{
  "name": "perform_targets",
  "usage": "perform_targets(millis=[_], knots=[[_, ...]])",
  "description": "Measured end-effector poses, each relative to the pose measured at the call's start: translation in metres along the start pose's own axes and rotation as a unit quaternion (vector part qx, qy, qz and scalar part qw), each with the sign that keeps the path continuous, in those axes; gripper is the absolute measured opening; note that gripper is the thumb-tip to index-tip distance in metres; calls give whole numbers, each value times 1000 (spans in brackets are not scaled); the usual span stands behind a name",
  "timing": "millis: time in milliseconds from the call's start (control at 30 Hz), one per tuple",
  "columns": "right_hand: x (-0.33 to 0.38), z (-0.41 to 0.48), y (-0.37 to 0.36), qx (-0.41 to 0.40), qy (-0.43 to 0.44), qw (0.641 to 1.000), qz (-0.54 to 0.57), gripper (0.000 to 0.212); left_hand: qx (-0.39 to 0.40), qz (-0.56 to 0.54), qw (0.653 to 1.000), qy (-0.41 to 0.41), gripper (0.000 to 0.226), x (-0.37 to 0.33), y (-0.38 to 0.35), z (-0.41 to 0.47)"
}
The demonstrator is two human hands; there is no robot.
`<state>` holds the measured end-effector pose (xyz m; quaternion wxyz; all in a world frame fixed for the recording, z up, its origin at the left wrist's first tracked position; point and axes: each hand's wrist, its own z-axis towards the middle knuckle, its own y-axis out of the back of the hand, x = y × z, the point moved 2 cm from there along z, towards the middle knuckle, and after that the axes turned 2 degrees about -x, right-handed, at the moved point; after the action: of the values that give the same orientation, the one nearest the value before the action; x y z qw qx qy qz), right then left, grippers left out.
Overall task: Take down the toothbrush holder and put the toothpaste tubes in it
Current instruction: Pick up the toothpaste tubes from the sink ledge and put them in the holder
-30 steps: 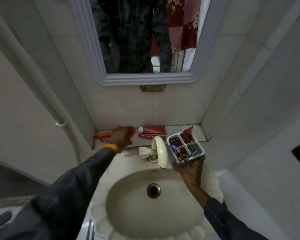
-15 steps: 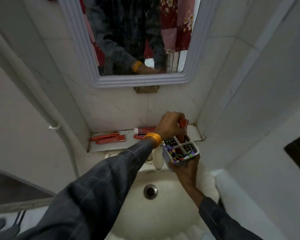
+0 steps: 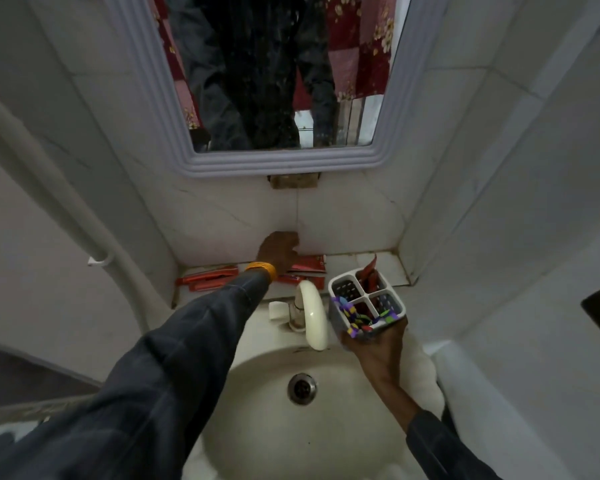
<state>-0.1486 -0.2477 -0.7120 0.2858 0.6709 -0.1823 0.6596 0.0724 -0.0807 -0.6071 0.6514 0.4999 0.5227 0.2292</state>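
Observation:
My right hand [image 3: 374,351] holds the white toothbrush holder [image 3: 366,306] from below, above the right rim of the sink. It has four compartments and a coloured pattern on its front. Red toothpaste tubes [image 3: 369,277] stand in its far right compartment. My left hand [image 3: 279,251] reaches to the ledge behind the tap and lies on a red toothpaste tube [image 3: 309,265]; whether it grips the tube I cannot tell. Two more red tubes [image 3: 208,282] lie on the ledge to the left.
A cream tap [image 3: 312,317] arches over the white sink [image 3: 257,427] with its drain [image 3: 302,388]. The tiled ledge [image 3: 392,268] runs along the back wall under a framed mirror [image 3: 278,164]. A white pipe [image 3: 49,188] runs down the left wall.
My left hand left the holder, where it had put a red tube, and went back left to the ledge onto another tube. The holder stayed in my right hand.

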Motion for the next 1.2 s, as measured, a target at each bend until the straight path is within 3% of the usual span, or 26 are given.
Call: perform_targets(millis=[233, 567, 667, 733, 833, 933, 1033, 1200], knots=[[-6, -2, 0, 0, -13, 1000, 17, 115, 111, 147, 981, -56, 36, 14, -36, 18], [4, -2, 1, 19, -16, 999, 29, 117, 72, 182, 978, -77, 31, 6, -39, 24], [6, -1, -1, 15, 6, 999, 35, 107, 23, 102, 993, -58, 38, 11, -24, 19], [11, -1, -3, 3, 26, 999, 22, 107, -26, -46, 998, -16, 35, 8, -6, 11], [18, -2, -3, -7, 40, 999, 17, 104, -51, -226, 973, 11, 28, -9, 23, -4], [25, -6, -2, -10, 46, 999, 15, 106, 4, -278, 960, -39, 21, -32, 40, -20], [27, -9, -1, -11, 48, 999, 8, 103, 54, -274, 955, -95, 32, -49, 39, -30], [38, -9, -4, -3, 40, 999, 29, 97, 59, -254, 959, -109, 35, -60, 16, -36]])
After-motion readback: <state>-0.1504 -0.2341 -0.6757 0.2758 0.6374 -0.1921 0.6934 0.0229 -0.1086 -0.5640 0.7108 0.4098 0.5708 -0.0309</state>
